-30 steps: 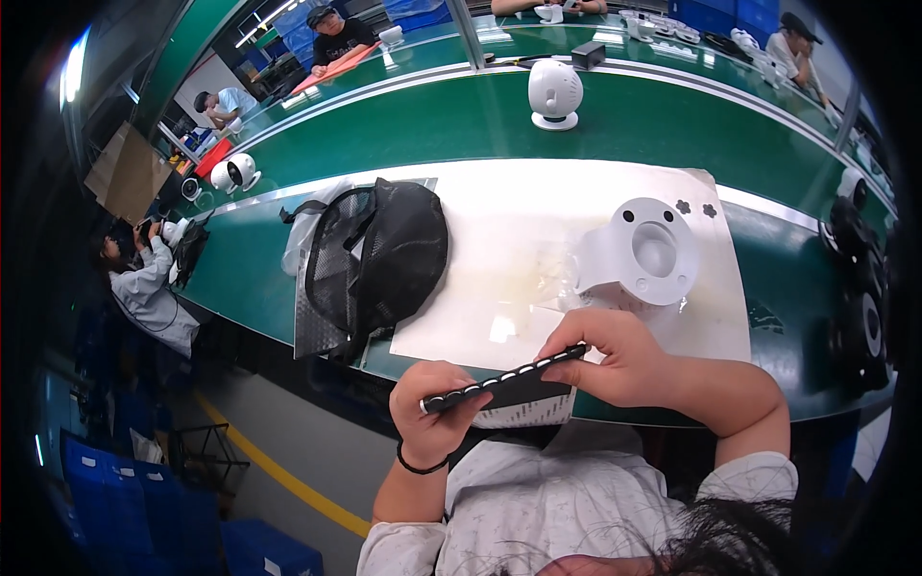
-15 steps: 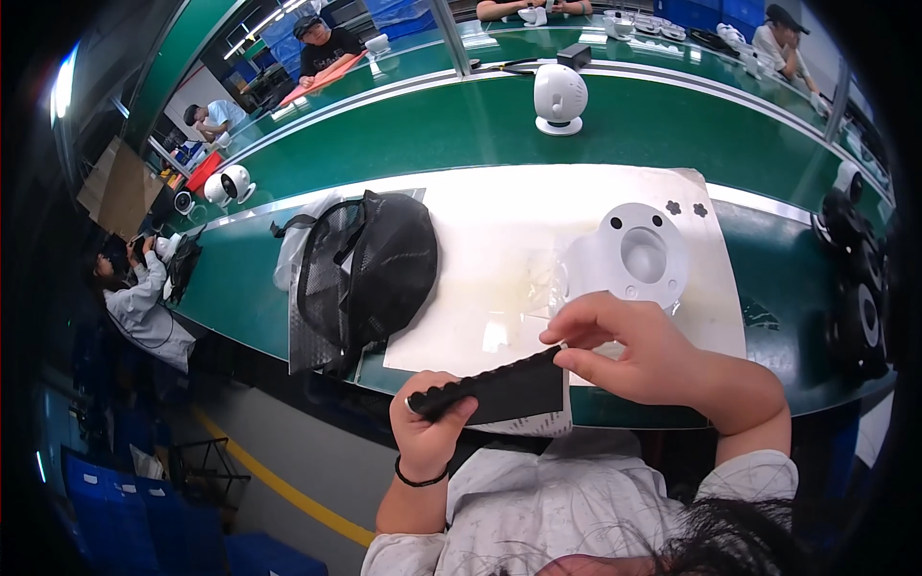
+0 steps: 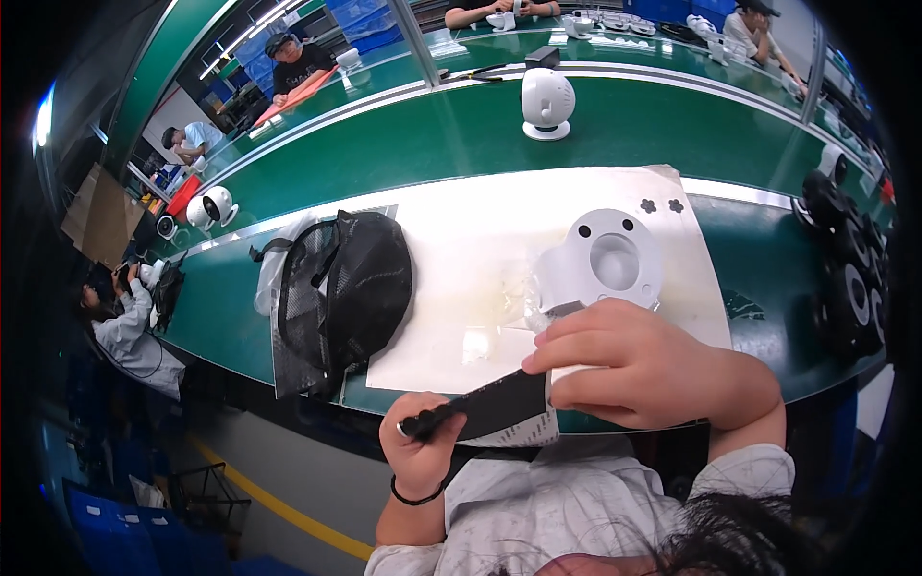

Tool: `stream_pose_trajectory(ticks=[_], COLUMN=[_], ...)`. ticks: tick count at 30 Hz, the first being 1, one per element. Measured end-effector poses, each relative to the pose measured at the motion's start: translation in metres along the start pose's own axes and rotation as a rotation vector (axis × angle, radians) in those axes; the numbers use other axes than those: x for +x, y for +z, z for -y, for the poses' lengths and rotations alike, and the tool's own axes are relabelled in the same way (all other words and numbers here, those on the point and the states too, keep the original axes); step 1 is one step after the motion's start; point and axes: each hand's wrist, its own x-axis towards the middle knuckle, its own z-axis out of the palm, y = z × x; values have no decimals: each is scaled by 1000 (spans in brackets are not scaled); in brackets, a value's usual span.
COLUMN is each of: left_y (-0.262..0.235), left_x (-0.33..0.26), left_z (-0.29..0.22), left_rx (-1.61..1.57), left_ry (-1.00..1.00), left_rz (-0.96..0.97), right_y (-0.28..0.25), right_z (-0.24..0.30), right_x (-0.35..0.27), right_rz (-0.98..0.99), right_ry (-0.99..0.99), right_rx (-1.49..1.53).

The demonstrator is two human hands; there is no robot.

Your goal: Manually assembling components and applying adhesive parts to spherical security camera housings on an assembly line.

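Note:
Along its upper edge, the black sheet (image 3: 506, 401) is scalloped, and printed white backing shows beneath it. My left hand (image 3: 418, 449) grips its left end, thumb on top. At the other end my right hand (image 3: 639, 370) is closed, fingertips pinching the sheet's upper right corner; whether a small piece sits between them is hidden. Just beyond the right hand, a white plastic part (image 3: 569, 276) with a round hollow lies on a pale mat (image 3: 451, 240). Two black round pads (image 3: 585, 231) are on that part. Small black flower-shaped pieces (image 3: 648, 205) lie at the mat's far right.
A black mesh bag (image 3: 370, 288) rests on the left of the mat. Black round parts (image 3: 855, 298) are stacked at the right edge. A white camera-like device (image 3: 547, 101) stands on the green bench (image 3: 423, 144) ahead. Other people sit across and to the left.
My right hand has moved in and closed its fingers onto the sheet's right corner. The sheet and left hand have shifted slightly down and left, while the whole view has drifted left.

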Motion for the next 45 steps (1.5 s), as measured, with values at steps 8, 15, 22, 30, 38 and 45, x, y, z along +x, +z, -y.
stream_pose_trajectory(ticks=[8,15,22,30,38,45], left_y=[2,7,27,68,74,76], left_x=[0,3,28,51,48,47], left_z=[3,1,9,24,35,42], left_rx=[20,69,56,113,246,332], left_ry=[14,-53,-14,130,145,255], left_rz=[41,43,392,617,528,505], right_y=[10,10,-22,-16,-22,-51], right_z=[-2,3,-22,-24,-8,-19], right_x=[3,-1,-31,-23,-29,-39], right_rz=[-128,-39,-341,-262,-13,14], right_ry=[80,-17,432,585,235,419], right_rx=[96,-16,156,301,-521,-228])
